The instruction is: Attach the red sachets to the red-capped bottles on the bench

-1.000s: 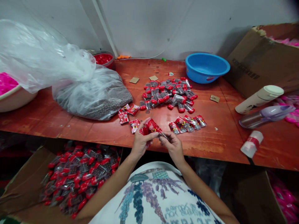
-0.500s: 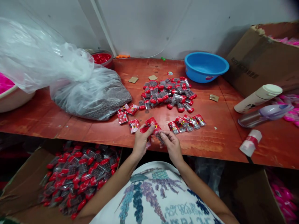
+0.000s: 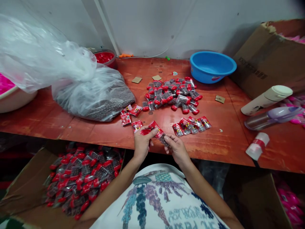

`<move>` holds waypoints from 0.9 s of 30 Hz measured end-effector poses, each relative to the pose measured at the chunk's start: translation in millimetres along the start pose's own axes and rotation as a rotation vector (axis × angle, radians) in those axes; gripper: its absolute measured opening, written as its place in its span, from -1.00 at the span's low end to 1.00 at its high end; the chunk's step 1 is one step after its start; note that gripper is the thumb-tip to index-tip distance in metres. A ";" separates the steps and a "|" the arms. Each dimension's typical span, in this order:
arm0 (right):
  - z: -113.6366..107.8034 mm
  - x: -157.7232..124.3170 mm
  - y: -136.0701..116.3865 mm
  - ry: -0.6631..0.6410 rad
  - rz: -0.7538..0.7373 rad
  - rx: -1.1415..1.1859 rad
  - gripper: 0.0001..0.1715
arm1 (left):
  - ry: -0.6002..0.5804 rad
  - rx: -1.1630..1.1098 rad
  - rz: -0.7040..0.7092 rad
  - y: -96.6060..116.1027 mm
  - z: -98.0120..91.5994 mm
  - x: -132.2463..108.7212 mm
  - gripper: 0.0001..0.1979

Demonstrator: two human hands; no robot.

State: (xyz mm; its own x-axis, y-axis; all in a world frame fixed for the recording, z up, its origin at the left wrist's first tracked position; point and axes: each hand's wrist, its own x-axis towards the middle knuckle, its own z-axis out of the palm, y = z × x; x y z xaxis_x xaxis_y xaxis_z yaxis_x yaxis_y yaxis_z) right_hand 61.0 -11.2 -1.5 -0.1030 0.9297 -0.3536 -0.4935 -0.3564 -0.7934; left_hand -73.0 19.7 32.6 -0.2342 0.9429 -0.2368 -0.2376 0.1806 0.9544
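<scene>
Between my hands, at the table's front edge, is a small red printed packet with dark bead-like contents at its lower end. My left hand grips the red upper part, thumb on top. Fingers of my right hand pinch the dark end. Several filled red packets lie in an overlapping row to the right. Folded red packets lie to the left of my hands. Beyond them sits a pile of clear, red-capped containers with dark contents.
A tied clear bag of dark beads rests at left. A blue basin stands at the back right, near a cardboard box, a white flask and a clear bottle. Below the table, a box holds many red-capped containers.
The packet has turned between my hands, its dark end showing more below the red part. My right hand has shifted slightly down and right. The view has moved slightly.
</scene>
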 end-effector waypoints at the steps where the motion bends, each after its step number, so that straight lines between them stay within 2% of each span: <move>1: -0.5 0.5 -0.1 -0.008 0.010 0.016 -0.64 | 0.004 -0.009 0.003 -0.4 0.2 0.0 -0.66; 7: -1.2 0.9 2.4 -0.004 0.007 0.020 -0.64 | -0.023 -0.021 -0.008 -3.6 0.5 -0.6 -0.67; 10: 0.2 -0.5 5.2 0.060 -0.070 -0.015 -0.66 | -0.084 -0.035 -0.043 -5.5 1.0 -3.7 -0.64; 13: 1.5 -2.2 7.8 0.111 -0.180 -0.089 -0.68 | -0.148 -0.048 -0.053 -6.3 1.8 -7.5 -0.53; 18: 2.3 -4.5 11.8 0.087 -0.302 -0.185 -0.71 | -0.170 -0.052 -0.076 -5.0 -0.3 -8.8 -0.49; 27: -1.3 -6.5 24.9 0.179 -0.453 -0.411 -0.74 | -0.149 0.020 0.059 -4.5 0.4 -10.6 -0.54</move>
State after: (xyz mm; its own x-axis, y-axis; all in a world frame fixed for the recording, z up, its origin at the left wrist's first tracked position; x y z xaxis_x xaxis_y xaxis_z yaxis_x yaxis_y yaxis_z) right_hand 50.4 -26.3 -19.6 0.2013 0.9795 0.0123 -0.0791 0.0287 -0.9965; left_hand -69.1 9.0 30.9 -0.1047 0.9827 -0.1525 -0.2085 0.1283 0.9696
